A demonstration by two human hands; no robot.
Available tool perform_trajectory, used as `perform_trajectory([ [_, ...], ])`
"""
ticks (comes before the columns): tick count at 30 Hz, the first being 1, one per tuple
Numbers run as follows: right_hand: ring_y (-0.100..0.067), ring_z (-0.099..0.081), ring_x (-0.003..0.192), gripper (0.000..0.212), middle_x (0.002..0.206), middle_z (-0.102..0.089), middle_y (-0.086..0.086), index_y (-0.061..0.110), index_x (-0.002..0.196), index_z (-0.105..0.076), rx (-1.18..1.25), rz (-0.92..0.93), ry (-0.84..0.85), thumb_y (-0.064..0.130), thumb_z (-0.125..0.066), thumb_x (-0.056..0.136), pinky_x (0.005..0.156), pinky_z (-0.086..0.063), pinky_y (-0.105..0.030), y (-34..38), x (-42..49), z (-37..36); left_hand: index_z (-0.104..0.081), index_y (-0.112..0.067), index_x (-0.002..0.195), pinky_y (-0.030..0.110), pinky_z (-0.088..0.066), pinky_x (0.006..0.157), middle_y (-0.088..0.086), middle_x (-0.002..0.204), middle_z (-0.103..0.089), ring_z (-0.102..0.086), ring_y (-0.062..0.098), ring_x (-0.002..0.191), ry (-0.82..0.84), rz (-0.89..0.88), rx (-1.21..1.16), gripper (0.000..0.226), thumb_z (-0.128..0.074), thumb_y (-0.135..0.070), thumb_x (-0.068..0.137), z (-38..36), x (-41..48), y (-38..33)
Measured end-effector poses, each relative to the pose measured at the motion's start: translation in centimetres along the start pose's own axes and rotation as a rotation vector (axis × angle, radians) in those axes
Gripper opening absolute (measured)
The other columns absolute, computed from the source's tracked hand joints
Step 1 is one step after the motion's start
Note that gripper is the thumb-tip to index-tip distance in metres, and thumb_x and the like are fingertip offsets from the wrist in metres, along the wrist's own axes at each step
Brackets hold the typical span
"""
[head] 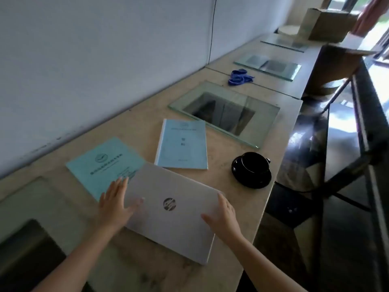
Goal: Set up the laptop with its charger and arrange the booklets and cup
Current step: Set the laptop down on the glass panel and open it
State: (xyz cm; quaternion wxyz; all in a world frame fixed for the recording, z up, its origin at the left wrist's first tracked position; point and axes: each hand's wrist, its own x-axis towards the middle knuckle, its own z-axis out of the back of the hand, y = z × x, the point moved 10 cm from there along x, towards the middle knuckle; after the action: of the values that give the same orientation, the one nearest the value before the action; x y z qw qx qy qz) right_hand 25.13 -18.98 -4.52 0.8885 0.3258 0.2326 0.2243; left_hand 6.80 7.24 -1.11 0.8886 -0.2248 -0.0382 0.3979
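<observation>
Your left hand (116, 204) lies flat on left edge of closed laptop (170, 207), lower centre of frame. Fingers straight, gripping nothing. Your right hand (223, 218) rests on lid's right side, fingers extended, not clamped. Laptop's far corner overlaps teal booklet (103, 163), centre left. Blue booklet (183, 144) at centre. Black cup (254, 163) on saucer (250, 180), centre right, apart from laptop.
</observation>
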Motion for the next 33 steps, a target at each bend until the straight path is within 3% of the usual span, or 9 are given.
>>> perform_trajectory([
  [4, -0.022, -0.034, 0.133, 0.080, 0.148, -0.032, -0.002, 0.017, 0.144, -0.026, 0.039, -0.091, 0.016, 0.033, -0.069, 0.079, 0.106, -0.041, -0.042, -2.0, -0.1, -1.1, -0.008, -0.014, 0.150, 0.046, -0.015, 0.117, 0.008, 0.159, -0.014, -0.014, 0.027, 0.145, 0.078, 0.052, 0.065, 0.096, -0.039, -0.071, 0.080, -3.1, 2.3, 2.2],
  [7, -0.018, -0.041, 0.126, 0.073, 0.140, -0.034, 0.000, 0.017, 0.139, -0.032, 0.083, -0.087, -0.048, 0.031, -0.070, 0.079, 0.102, -0.044, -0.037, -2.2, 0.2, -1.1, -0.007, -0.013, 0.150, 0.047, -0.018, 0.117, 0.008, 0.159, -0.012, -0.014, 0.027, 0.145, 0.126, 0.086, 0.056, 0.094, -0.051, -0.061, 0.082, -5.2, 3.7, 2.8],
  [10, -0.020, -0.047, 0.120, 0.061, 0.129, -0.041, -0.002, 0.015, 0.131, -0.040, 0.235, -0.192, -0.101, 0.028, -0.070, 0.079, 0.102, -0.045, -0.042, -3.3, 0.5, -1.1, -0.015, -0.012, 0.148, 0.050, -0.030, 0.111, 0.009, 0.156, -0.019, -0.025, 0.031, 0.141, 0.107, 0.127, 0.064, 0.091, -0.056, -0.057, 0.081, -5.3, 4.7, 3.1],
  [13, -0.026, -0.055, 0.112, 0.048, 0.120, -0.050, -0.007, 0.013, 0.119, -0.046, 0.348, -0.278, -0.126, 0.024, -0.071, 0.080, 0.094, -0.050, -0.046, -4.1, 0.5, -1.4, -0.019, -0.012, 0.145, 0.051, -0.036, 0.106, 0.014, 0.150, -0.029, -0.033, 0.035, 0.135, 0.093, 0.196, 0.015, 0.084, -0.061, -0.049, 0.082, -5.1, 5.3, 3.6],
  [16, -0.028, -0.055, 0.113, 0.052, 0.123, -0.052, -0.012, 0.007, 0.124, -0.048, 0.349, -0.332, -0.110, 0.023, -0.069, 0.079, 0.095, -0.049, -0.047, -4.5, 0.8, -2.0, -0.024, -0.010, 0.143, 0.051, -0.037, 0.105, 0.016, 0.147, -0.035, -0.036, 0.037, 0.132, 0.079, 0.231, -0.037, 0.078, -0.062, -0.043, 0.083, -5.0, 5.7, 4.0],
  [23, -0.038, -0.037, 0.125, 0.048, 0.132, -0.040, -0.020, 0.003, 0.124, -0.047, 0.392, -0.568, -0.117, 0.030, -0.058, 0.085, 0.106, -0.036, -0.046, -5.2, 1.1, -2.7, -0.036, -0.007, 0.141, 0.046, -0.034, 0.105, 0.017, 0.142, -0.043, -0.041, 0.037, 0.129, 0.046, 0.393, -0.222, 0.071, -0.060, -0.042, 0.084, -4.4, 6.6, 4.8],
  [28, -0.037, -0.038, 0.123, 0.047, 0.132, -0.040, -0.018, 0.007, 0.128, -0.044, 0.439, -0.602, -0.114, 0.024, -0.054, 0.085, 0.104, -0.038, -0.047, -5.2, 1.5, -3.0, -0.043, -0.010, 0.136, 0.049, -0.037, 0.104, 0.017, 0.138, -0.048, -0.043, 0.038, 0.126, 0.052, 0.436, -0.185, 0.065, -0.057, -0.045, 0.083, -4.1, 5.6, 6.0],
  [33, -0.036, -0.036, 0.123, 0.047, 0.132, -0.039, -0.017, 0.012, 0.130, -0.041, 0.459, -0.606, -0.136, 0.022, -0.053, 0.085, 0.099, -0.036, -0.042, -4.1, 1.6, -3.7, -0.039, -0.008, 0.140, 0.047, -0.036, 0.107, 0.015, 0.144, -0.043, -0.040, 0.035, 0.132, -0.009, 0.485, -0.269, 0.067, -0.059, -0.040, 0.084, -2.8, 3.0, 7.4],
])
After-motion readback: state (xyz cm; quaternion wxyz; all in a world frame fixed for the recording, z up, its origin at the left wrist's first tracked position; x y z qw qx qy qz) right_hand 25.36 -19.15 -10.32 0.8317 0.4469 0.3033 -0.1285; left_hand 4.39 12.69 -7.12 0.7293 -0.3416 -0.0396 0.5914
